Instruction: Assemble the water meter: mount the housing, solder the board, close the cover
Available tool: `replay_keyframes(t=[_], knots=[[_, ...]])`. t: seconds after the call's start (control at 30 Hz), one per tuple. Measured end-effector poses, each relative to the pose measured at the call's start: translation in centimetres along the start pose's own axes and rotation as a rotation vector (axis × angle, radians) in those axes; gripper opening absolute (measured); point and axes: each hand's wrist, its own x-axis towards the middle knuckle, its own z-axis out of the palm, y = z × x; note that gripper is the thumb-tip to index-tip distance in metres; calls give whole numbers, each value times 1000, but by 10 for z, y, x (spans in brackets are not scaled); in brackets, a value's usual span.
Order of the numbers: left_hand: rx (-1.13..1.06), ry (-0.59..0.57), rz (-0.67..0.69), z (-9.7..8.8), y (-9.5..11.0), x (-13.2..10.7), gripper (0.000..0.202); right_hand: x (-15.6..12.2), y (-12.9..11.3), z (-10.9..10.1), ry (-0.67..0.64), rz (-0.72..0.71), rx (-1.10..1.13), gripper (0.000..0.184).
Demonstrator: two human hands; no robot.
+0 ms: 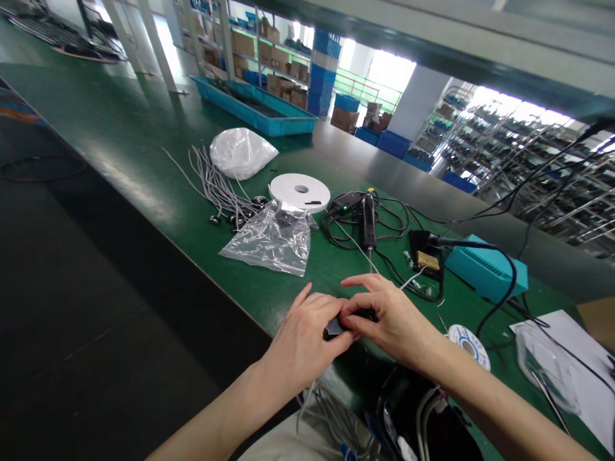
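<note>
Near the front edge of the green bench, my left hand [307,325] and my right hand [384,315] meet over a small black part [332,329]. Both hands grip it between thumb and fingers, which cover most of it, so its kind cannot be made out. Just beyond my fingers lies a black electric screwdriver [368,221] with its bit pointing toward me. To the left of it are a clear zip bag [273,240] and a white tape roll [300,191] with a small black strip on top.
Grey wires [216,186] with black ends and a white plastic bag [243,152] lie farther left. A blue tray [254,109] stands behind. On the right are a teal soldering station [486,266], a sponge [427,260], a solder spool [468,346] and black cables.
</note>
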Motion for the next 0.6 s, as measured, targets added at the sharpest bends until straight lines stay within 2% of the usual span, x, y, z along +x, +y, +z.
replay_keyframes(t=[0.07,0.17,0.33,0.43,0.6], knots=[[6,-5,-3,0,-1,0,19,-1,-2,-2,19,35,6,10],[21,-11,1,1,-3,-1,28,-4,0,-11,127,90,57,12],[41,-5,16,1,-4,-1,30,3,19,-38,284,118,81,13],[61,-7,21,1,-4,0,28,23,39,-53,311,204,2,14],[141,-6,84,0,-8,0,27,74,72,-65,381,340,-114,15]])
